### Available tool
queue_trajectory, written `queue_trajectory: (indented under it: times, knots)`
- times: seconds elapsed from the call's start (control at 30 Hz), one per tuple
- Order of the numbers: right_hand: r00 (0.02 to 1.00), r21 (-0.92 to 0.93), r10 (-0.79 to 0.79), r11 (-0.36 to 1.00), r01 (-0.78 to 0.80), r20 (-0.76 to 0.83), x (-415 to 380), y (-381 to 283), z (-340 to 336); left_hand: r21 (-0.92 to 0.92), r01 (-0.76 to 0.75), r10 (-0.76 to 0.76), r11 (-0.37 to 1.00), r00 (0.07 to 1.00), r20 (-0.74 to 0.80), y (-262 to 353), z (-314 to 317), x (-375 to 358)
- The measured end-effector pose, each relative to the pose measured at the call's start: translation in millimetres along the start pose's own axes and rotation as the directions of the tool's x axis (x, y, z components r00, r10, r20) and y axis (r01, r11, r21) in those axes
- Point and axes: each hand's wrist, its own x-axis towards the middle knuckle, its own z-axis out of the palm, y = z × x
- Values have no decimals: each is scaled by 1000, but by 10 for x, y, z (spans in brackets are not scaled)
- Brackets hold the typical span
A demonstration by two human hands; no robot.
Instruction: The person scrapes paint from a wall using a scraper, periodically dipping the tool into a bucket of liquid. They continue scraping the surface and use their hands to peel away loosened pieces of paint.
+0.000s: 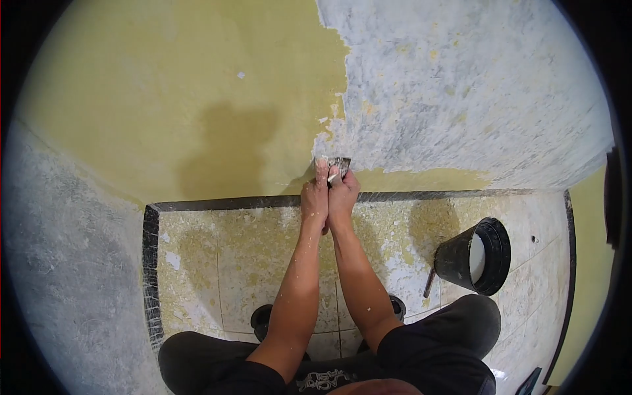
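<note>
Both of my hands come together low on the wall in front of me, around a paint scraper [340, 164]. Its metal blade lies against the wall and is speckled with paint bits. My left hand [316, 194] has a finger stretched along the blade, and flakes stick to its skin. Close beside it, my right hand [343, 194] wraps the handle, which is mostly hidden. Left of the blade the wall carries yellow paint [263, 138]. Above and to the right the bare grey-white wall surface [421, 112] shows, with a ragged paint edge between.
A black bucket [454, 260] holding whitish liquid stands on the tiled floor at right. A stick-like tool [429, 283] lies beside it. Yellow paint flakes [257, 243] litter the floor. A dark baseboard [230, 203] runs along the wall, and a grey side wall [79, 263] rises at left.
</note>
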Motion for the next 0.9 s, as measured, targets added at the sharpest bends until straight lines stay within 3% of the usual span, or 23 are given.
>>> queue_trajectory:
  times: [0.07,0.13,0.2,0.27,0.3,0.33,0.4,0.43,0.57,0.63,0.73,0.77,0.83,0.87,0.9]
  knots:
    - [999,13,50,999,-50,-10,37,6,-33,87,18,-18,996,1000,1,-61,68,93]
    - [996,-156,-67,986,57,-59,24,-223,-14,-2,-144,144,990,989,-18,98,36,-21]
    - [995,-152,-89,985,81,-48,71,-573,44,-107,-120,118,987,993,-18,324,20,-41]
    - [993,67,-121,990,121,-16,128,-807,120,-275,-68,90,959,994,68,498,-8,-43]
    - [989,-45,-143,989,142,-25,129,-846,89,-242,-144,151,960,989,10,473,25,-16]
    - [987,-38,-158,987,157,-19,114,-832,73,-248,-160,165,956,986,2,461,32,-28]
    - [980,-226,-184,960,164,-69,75,-618,9,-163,-85,85,983,996,-7,354,44,-81]
    - [988,-242,-141,963,123,-61,58,-553,-14,8,-136,136,991,990,-25,288,52,-49]
    - [996,-177,-55,983,41,-74,60,-487,-15,-37,-105,106,994,994,15,227,76,-38]
    - [997,-88,-75,994,71,-35,82,-587,12,-302,-96,105,948,994,11,322,85,-96]
    - [991,-128,-124,985,117,-52,71,-825,81,-225,-235,222,946,972,-81,461,35,-72]
    - [991,-133,-123,984,115,-53,122,-942,100,-227,-231,219,946,973,-78,539,38,-61]
    - [989,-124,-137,982,143,54,141,-1223,117,-432,-109,134,895,991,27,761,-24,-236]
    - [987,-121,-146,981,152,62,128,-1179,116,-438,-119,141,891,990,18,723,-37,-220]
    - [988,-171,-154,973,156,25,139,-1057,110,-307,-110,117,945,993,5,638,-35,-143]
